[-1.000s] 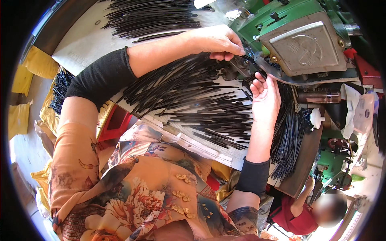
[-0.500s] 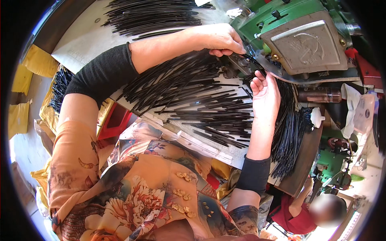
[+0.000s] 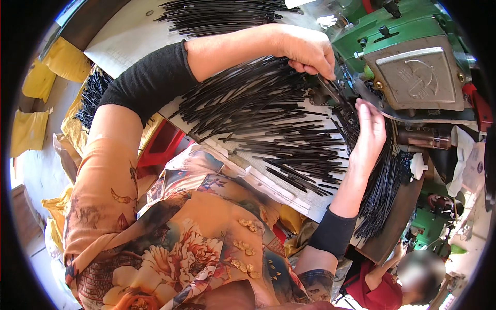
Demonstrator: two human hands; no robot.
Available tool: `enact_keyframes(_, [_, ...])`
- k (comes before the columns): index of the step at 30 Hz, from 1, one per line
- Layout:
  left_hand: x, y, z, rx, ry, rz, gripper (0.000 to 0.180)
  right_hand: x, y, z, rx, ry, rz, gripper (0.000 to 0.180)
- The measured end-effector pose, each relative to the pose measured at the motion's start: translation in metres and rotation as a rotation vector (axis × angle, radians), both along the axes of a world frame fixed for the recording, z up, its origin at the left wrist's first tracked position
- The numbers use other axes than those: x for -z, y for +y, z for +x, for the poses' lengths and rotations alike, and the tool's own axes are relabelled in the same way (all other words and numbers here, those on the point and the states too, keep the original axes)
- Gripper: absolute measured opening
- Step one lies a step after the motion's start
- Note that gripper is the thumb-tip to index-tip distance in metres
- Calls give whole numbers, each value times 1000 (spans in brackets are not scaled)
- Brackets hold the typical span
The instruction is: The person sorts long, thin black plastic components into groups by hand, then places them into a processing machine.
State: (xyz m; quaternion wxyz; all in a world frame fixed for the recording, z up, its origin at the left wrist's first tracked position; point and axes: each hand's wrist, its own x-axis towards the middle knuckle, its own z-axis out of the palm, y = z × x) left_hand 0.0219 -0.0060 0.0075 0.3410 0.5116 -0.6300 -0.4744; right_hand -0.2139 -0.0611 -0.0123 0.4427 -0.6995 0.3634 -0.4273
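My left hand [image 3: 311, 51] is closed, thumb and fingers pinching the end of a thin black rod [image 3: 330, 89] beside the green machine [image 3: 413, 62]. The rod slants down toward the machine's working area. My right hand [image 3: 369, 133] is raised with its fingers stretched out, near the rod's lower end and over a pile of long black rods [image 3: 380, 199]; I see nothing held in it. Below my left forearm, many loose black rods [image 3: 248, 98] lie spread on the pale tabletop [image 3: 121, 49].
Another bundle of black rods [image 3: 217, 15] lies at the far side. A white knob-like piece [image 3: 417, 166] and a brown cylinder [image 3: 423, 137] sit at the right. Yellow sacks [image 3: 67, 59] stand at the left. A co-worker in a red top [image 3: 374, 289] sits at lower right.
My right hand has shifted away from my left, and its curled fingers have straightened. My left hand keeps its pinch. The whole view has shifted slightly.
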Motion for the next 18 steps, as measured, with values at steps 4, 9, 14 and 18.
enact_keyframes(4, [6, 4, -11, 84, -23, 49, 24, -12, 29, 19, -210, 413, -320, 21])
enact_keyframes(9, [-9, 6, 3, 51, -209, 7, 34, -13, 28, 11, -205, 495, -416, 16])
enact_keyframes(14, [3, 2, 7, -94, -767, -172, 31, -15, 30, 8, -173, 470, -141, 16])
enact_keyframes(18, [11, -3, 7, -113, -782, -252, 28, -18, 30, 6, -356, 379, 110, 23])
